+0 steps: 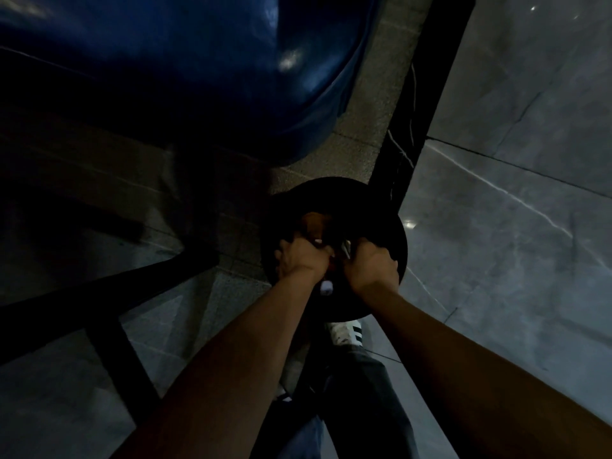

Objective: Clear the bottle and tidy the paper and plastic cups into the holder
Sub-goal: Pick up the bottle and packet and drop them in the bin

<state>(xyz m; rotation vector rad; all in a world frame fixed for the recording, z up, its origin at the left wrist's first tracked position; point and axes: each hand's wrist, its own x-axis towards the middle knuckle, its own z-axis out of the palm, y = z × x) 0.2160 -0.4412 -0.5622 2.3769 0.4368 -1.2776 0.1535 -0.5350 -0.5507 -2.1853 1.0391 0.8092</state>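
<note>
The view looks straight down in dim light at a round black bin (334,207) standing on the grey tiled floor (496,226), beside a black post (427,94). Both hands are closed over the near part of the bin's mouth: the left hand (299,258) is curled tight around something with a small white end (326,287) sticking out below the wrist, too dark to say whether it is the bottle; the right hand (371,263) is also clenched, with a thin pale object (346,249) showing by its fingers, too small to name. A brown shape (314,225) lies inside the bin just beyond the left hand. A large blue drum (182,61) fills the upper left. A striped white shoe (346,332) and a dark trouser leg (357,392) show below the bin. No cups or holder are visible
</note>
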